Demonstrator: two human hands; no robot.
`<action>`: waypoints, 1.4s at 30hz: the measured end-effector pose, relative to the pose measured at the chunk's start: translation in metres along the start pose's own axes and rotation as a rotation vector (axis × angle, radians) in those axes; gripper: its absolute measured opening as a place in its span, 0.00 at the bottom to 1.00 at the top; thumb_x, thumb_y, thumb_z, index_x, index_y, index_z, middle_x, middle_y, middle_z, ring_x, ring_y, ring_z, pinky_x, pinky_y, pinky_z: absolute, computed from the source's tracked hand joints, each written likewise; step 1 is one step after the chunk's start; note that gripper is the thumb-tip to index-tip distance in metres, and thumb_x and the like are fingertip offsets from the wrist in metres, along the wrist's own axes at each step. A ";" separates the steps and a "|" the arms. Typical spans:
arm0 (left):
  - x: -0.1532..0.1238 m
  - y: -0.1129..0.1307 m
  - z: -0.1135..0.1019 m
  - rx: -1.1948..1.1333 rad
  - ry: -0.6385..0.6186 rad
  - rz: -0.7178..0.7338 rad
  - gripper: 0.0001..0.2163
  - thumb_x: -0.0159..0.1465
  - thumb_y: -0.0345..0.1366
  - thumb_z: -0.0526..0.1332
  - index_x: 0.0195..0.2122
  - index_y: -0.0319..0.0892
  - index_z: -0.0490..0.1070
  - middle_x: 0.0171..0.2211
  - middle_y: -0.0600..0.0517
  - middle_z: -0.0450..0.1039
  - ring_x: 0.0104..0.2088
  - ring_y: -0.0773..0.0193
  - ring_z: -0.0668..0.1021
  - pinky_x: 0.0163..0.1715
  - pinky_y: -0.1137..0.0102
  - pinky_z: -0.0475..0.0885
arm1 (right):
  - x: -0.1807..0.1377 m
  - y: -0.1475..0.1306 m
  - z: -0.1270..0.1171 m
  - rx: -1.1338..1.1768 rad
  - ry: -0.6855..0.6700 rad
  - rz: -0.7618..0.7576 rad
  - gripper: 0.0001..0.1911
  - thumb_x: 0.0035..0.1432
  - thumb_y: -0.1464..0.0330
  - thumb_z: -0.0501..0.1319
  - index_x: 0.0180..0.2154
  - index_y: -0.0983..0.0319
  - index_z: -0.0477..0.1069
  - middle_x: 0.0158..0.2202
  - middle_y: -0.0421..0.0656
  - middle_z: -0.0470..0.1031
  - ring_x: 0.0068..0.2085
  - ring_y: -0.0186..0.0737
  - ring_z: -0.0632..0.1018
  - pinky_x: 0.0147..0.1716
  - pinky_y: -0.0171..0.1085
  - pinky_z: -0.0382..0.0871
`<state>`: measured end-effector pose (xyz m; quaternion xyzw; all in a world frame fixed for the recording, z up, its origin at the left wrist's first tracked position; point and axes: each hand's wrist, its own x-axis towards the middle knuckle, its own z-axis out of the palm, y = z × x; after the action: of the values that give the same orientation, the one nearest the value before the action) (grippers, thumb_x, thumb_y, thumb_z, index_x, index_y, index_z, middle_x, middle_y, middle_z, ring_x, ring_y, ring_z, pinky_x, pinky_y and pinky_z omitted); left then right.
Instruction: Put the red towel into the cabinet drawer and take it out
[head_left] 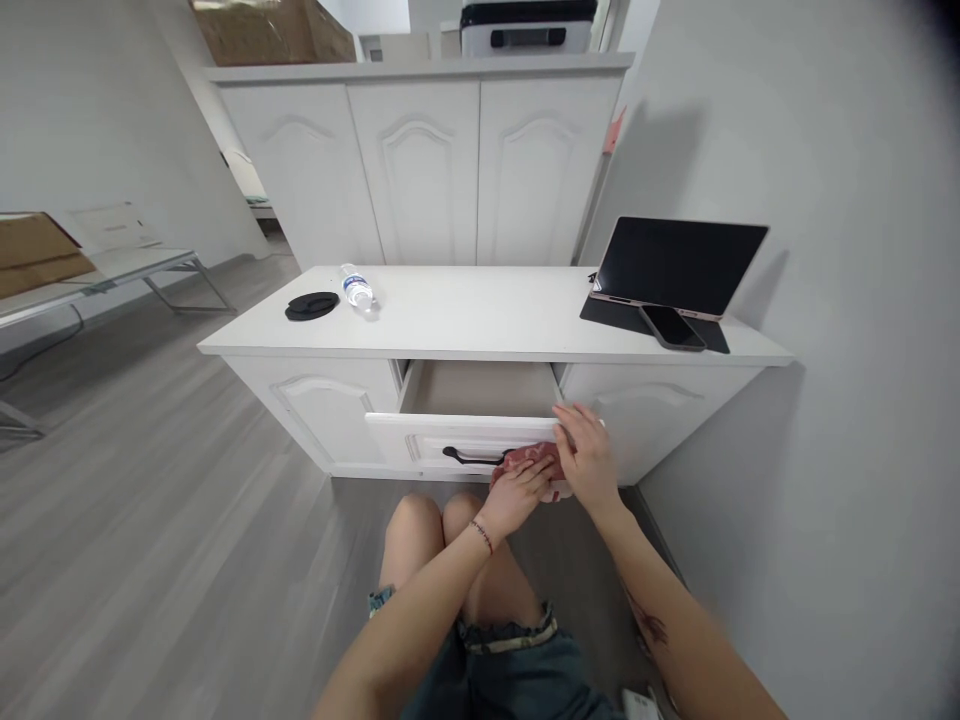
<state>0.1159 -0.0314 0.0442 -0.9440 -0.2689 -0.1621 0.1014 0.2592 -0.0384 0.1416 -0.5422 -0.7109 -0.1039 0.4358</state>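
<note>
Cloth [534, 453] against a pulled-out drawer [484, 388]

The drawer juts past the bench [465, 310] edge, its pale bottom showing. Right hand [589, 450], thumb spread, touches its right corner; left hand [517, 495], laid flat, covers the cloth at its front.

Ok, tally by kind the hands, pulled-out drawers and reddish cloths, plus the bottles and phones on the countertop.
Hands: 2 (left hand, right hand)
Pulled-out drawer: 1
Reddish cloth: 1
Bottle: 1
Phone: 1
Total: 6

A thin bracelet [482, 535] accompanies ruffle-hemmed teal shorts [517, 672].
</note>
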 end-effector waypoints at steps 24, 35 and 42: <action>-0.157 -0.104 -0.053 -0.050 -0.165 -0.285 0.21 0.63 0.24 0.50 0.56 0.44 0.65 0.59 0.48 0.65 0.62 0.63 0.62 0.61 0.60 0.57 | 0.000 0.005 0.017 -0.109 0.011 0.009 0.14 0.64 0.65 0.50 0.45 0.59 0.72 0.44 0.44 0.76 0.48 0.42 0.71 0.54 0.45 0.55; -0.165 -0.108 -0.059 -0.031 0.265 -0.504 0.17 0.64 0.28 0.50 0.52 0.38 0.67 0.56 0.41 0.67 0.63 0.53 0.58 0.60 0.51 0.57 | -0.001 0.005 0.019 -0.106 0.012 0.024 0.14 0.64 0.65 0.50 0.45 0.59 0.72 0.43 0.45 0.76 0.48 0.43 0.72 0.54 0.46 0.55; -0.113 -0.055 -0.036 -0.488 0.566 -0.870 0.21 0.66 0.35 0.49 0.61 0.40 0.54 0.60 0.38 0.59 0.61 0.53 0.61 0.58 0.54 0.60 | 0.001 0.004 0.017 -0.119 -0.017 0.024 0.15 0.64 0.64 0.50 0.45 0.59 0.72 0.43 0.44 0.76 0.47 0.43 0.72 0.55 0.46 0.54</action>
<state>-0.0137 -0.0489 0.0424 -0.6623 -0.5499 -0.4927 -0.1274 0.2542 -0.0259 0.1305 -0.5764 -0.7006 -0.1363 0.3979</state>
